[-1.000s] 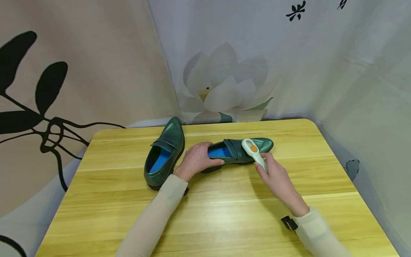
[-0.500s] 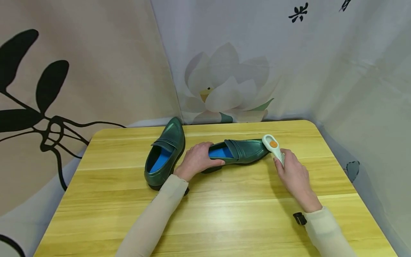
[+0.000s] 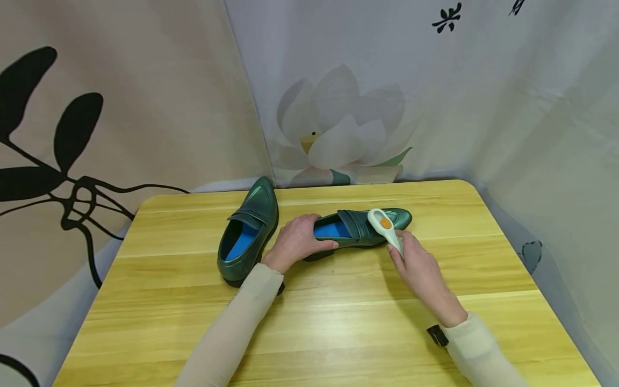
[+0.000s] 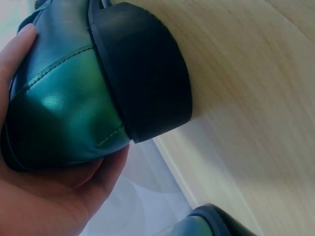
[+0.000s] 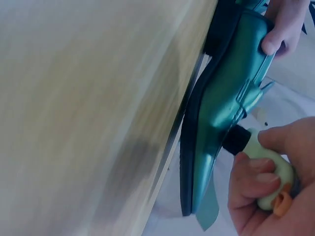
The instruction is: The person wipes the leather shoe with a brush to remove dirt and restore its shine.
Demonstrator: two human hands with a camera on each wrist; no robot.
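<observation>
A dark green loafer (image 3: 374,228) with a blue insole lies on the table, toe to the right. My left hand (image 3: 301,239) grips it around the heel; in the left wrist view the fingers wrap behind the heel (image 4: 64,108) above the black sole. My right hand (image 3: 422,266) holds a small shoe brush (image 3: 385,226) with a pale handle and an orange spot. Its dark head (image 5: 237,139) meets the loafer's upper in front of the strap, as the right wrist view shows; bristles or sponge, I cannot tell.
The matching green loafer (image 3: 251,231) stands left of my left hand, toe pointing away. Both shoes are on a yellow wooden table (image 3: 329,328). Patterned curtains (image 3: 338,118) hang behind the table's far edge and along its sides.
My right hand has taken the brush right to the loafer's toe tip, then back left over the forefoot. My left hand and both loafers have stayed in place.
</observation>
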